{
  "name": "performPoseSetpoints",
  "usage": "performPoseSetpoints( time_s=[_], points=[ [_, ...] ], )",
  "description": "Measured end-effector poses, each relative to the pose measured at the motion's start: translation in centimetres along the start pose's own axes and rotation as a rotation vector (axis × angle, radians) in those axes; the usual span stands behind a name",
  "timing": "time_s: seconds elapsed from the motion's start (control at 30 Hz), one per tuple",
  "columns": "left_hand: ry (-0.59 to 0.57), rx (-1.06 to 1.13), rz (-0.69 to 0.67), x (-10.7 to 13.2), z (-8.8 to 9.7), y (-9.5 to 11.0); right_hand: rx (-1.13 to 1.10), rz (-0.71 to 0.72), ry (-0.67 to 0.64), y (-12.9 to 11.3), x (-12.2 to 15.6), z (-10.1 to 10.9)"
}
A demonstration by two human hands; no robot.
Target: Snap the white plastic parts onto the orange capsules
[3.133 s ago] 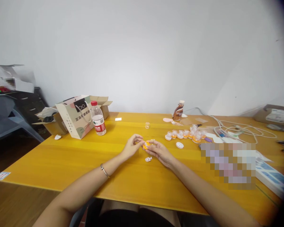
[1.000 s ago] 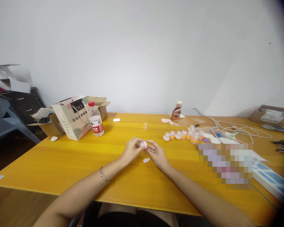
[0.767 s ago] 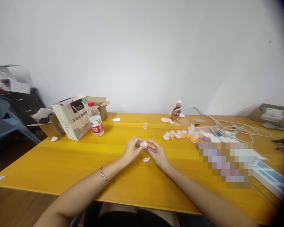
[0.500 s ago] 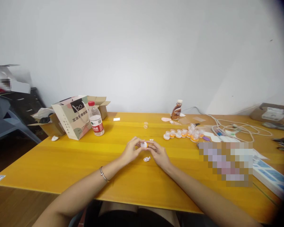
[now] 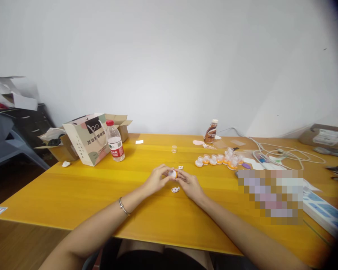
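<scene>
My left hand [image 5: 157, 178] and my right hand [image 5: 189, 183] meet over the middle of the yellow table [image 5: 73, 191]. Together their fingertips pinch a small round piece [image 5: 172, 174] with a white top and an orange base. A small white patterned piece [image 5: 175, 189] lies on the table just below the hands, and another tiny white piece [image 5: 180, 167] lies just beyond them. A row of several similar white and orange round pieces [image 5: 218, 160] sits to the right, out of reach of both hands.
At the back left stand a paper bag [image 5: 87, 140], a water bottle [image 5: 115, 141] and a cardboard box [image 5: 122, 125]. A brown drink bottle [image 5: 211, 132] and a small clear cup [image 5: 174, 149] stand farther back. White cables [image 5: 281, 154] and a box [image 5: 323, 135] lie right.
The piece between my fingers showed orange 3.1 s ago and now carries a white top. A white lid that lay right of my hands is gone from the table. My hands stay in place.
</scene>
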State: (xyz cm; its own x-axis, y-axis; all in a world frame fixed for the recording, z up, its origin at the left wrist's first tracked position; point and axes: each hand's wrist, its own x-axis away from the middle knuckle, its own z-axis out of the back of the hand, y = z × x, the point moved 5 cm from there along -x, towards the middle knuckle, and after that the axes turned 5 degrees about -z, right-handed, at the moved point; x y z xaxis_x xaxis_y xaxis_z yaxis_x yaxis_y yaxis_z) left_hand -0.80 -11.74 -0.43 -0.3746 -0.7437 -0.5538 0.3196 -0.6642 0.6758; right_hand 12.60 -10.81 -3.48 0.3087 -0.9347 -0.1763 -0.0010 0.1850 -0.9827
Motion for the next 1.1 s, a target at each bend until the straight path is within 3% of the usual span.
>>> performPoseSetpoints(
  time_s=[0.2,0.5,0.8,1.1],
  points=[
    [-0.189,0.002,0.071,-0.6,0.8,-0.7,0.017,-0.122,0.006,-0.2,-0.4,-0.3],
    [-0.175,-0.204,0.013,-0.8,1.2,0.8,-0.013,-0.138,0.04,-0.7,-0.3,-0.3],
    [-0.279,-0.272,-0.094,-0.6,1.1,1.5,-0.027,-0.144,-0.005,-0.2,-0.1,-0.4],
    [-0.213,-0.355,-0.014,-0.3,0.6,1.4,0.014,-0.116,0.011,-0.5,0.3,-0.7]
  ],
)
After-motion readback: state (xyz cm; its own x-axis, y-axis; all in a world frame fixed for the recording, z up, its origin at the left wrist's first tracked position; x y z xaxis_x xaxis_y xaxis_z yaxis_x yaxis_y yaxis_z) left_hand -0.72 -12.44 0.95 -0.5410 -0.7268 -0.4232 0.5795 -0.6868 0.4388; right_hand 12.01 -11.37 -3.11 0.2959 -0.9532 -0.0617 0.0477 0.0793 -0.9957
